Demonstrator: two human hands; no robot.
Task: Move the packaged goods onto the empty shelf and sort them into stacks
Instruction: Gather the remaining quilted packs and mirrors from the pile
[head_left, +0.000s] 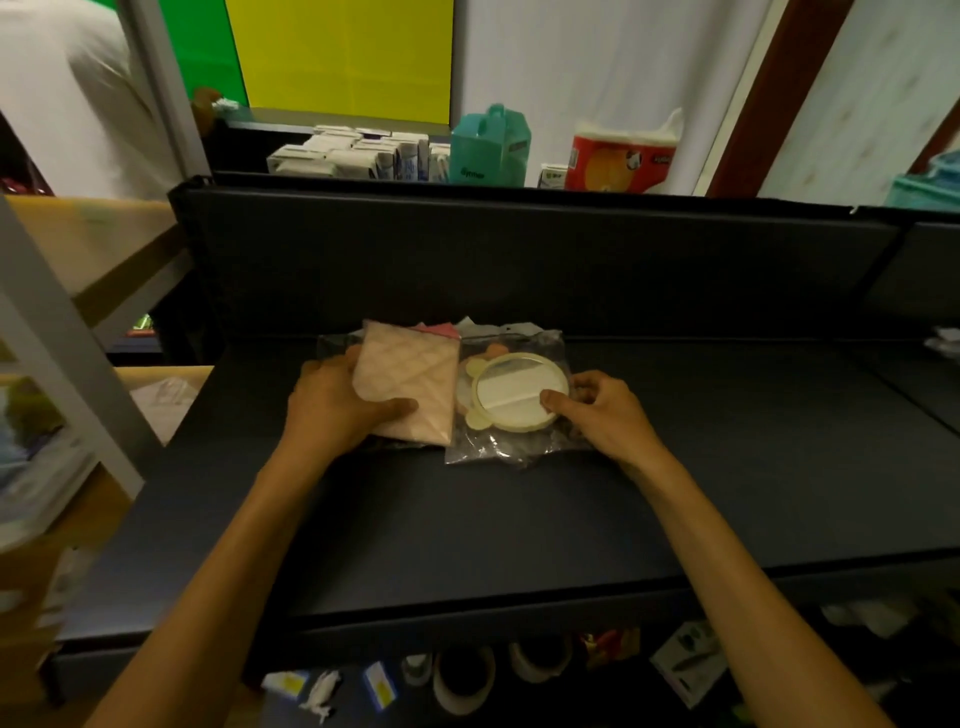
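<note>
packaged goods, two of them, side by side on the dark shelf (727, 493), touching at the inner edges. sorting step in hand, judging by the split. left hand (332, 410) gripping the pink quilted pack (410, 384), thumb on top, fingers curled over its left edge. right hand (608, 415) pinching the clear bag with the round mirror (519, 392), thumb on the near right rim, fingers behind. more packs just beyond the left grip, partly hidden. next: probably drawing the two apart to start separate stacks, keeping the slippery bag flat.
</note>
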